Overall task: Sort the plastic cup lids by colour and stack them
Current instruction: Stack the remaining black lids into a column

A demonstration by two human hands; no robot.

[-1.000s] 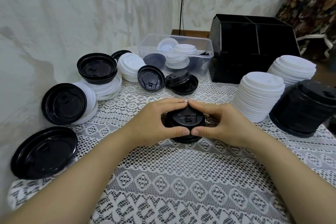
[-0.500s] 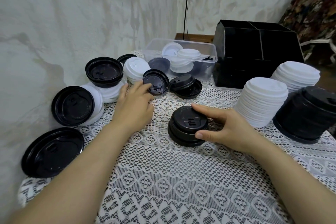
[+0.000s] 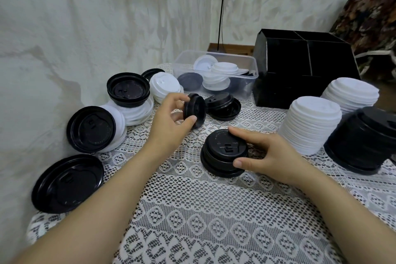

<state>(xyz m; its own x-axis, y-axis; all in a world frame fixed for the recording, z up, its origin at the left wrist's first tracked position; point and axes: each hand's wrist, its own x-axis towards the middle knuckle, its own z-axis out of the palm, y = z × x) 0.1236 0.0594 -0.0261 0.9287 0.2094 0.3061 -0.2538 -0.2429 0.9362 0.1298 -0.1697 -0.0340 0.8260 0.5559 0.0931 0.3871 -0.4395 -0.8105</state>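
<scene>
Head view: the left grip (image 3: 169,120) pinches a single black lid (image 3: 195,111) on edge, raised above the counter (image 3: 192,210), just beyond its centre. The right grip (image 3: 272,154) clasps the short black stack (image 3: 225,156) standing at the counter centre. Recommended procedure: turn the lid dome-up, centre it over the stack, lower it level, then press until the rims nest. Steady the stack with the right grip throughout; a tilted lid will likely jam.

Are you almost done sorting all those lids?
Partly. Tall white stacks and a black stack stand finished on the right. The left hand holds a black lid; the right hand steadies a small black stack. Mixed lids on the left and in the clear tub remain.
</scene>
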